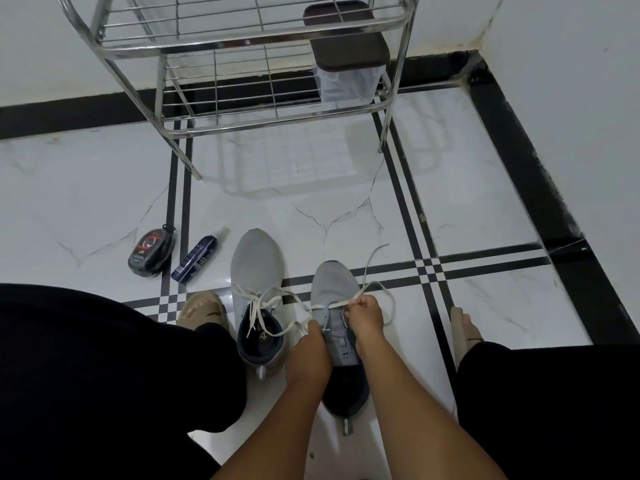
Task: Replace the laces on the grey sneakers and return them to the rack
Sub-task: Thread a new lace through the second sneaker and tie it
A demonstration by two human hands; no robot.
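Dim, cool, even indoor light. Glossy floor (311, 188) mirrors the metal rack (242, 39) as a soft grey reflection. Wide-angle bending of straight lines toward edges. Slight overall softness; lap in deep shadow.

Two grey sneakers are sitting on the floor (485, 202): the left sneaker (256, 271) and the right sneaker (334, 285). Two white laces are showing, one lace (256, 308) lying loose across the left sneaker and one lace (372, 268) trailing from the right sneaker. Two hands are working at the right sneaker, the left hand (310, 344) and the right hand (363, 315). One metal rack (242, 39) is standing by the floor's far edge, carrying one dark-lidded container (346, 43). One round polish tin (150, 252) and one dark spray bottle (195, 259) are lying left of the sneakers. Two tan sandals are showing, the left sandal (202, 308) and the right sandal (462, 327).
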